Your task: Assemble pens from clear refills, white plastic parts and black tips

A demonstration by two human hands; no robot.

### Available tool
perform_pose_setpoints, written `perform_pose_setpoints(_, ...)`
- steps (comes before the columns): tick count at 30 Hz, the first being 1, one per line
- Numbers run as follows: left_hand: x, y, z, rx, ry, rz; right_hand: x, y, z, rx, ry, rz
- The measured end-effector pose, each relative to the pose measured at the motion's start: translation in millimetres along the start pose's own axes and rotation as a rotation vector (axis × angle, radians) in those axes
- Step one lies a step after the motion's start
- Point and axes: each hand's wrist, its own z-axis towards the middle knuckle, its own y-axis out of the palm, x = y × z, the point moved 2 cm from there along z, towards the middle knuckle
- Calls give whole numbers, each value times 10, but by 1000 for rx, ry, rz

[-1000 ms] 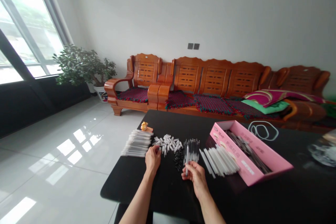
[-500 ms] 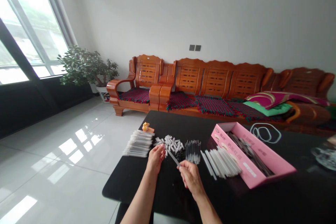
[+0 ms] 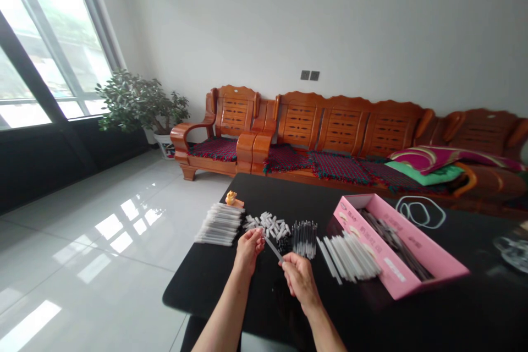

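My right hand (image 3: 300,280) is closed on the near end of a slim, translucent grey tube (image 3: 274,249), which slants up to the left. At the tube's far end my left hand (image 3: 249,247) is closed in a pinch; whatever small piece is between its fingertips is too small to make out. Just beyond the fingers lies a loose pile of short white pieces (image 3: 270,224), with small black pieces (image 3: 284,243) at its near side. Right of these is a row of thin dark sticks with clear lower ends (image 3: 304,239).
Capped-looking pale tubes (image 3: 219,224) lie stacked at the left, below a small yellow figurine (image 3: 231,198). More translucent tubes (image 3: 350,256) lie beside a pink box (image 3: 402,231) holding dark strips. White loops (image 3: 421,212) and a glass dish (image 3: 511,250) are farther right on the black table (image 3: 214,286).
The whole view has shifted slightly to the right. Both hands keep nearly the same pose, with the tube still between them.
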Motion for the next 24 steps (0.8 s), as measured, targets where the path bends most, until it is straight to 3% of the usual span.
perform_pose_setpoints(6,-58,23,-31,-32,14,57,40,-17,45,5,-23,-66)
perform_pose_setpoints(14,-147,103,-69,-34,96,173,-46,-47,9,117,-321,-359)
perform_pose_setpoints(22,-210,162,-81,14,234,198,-95,-17,5,112,-364,-400)
perform_pose_setpoints(24,-234,175,-94,21,265,188,-95,-12,20,106,-304,-321)
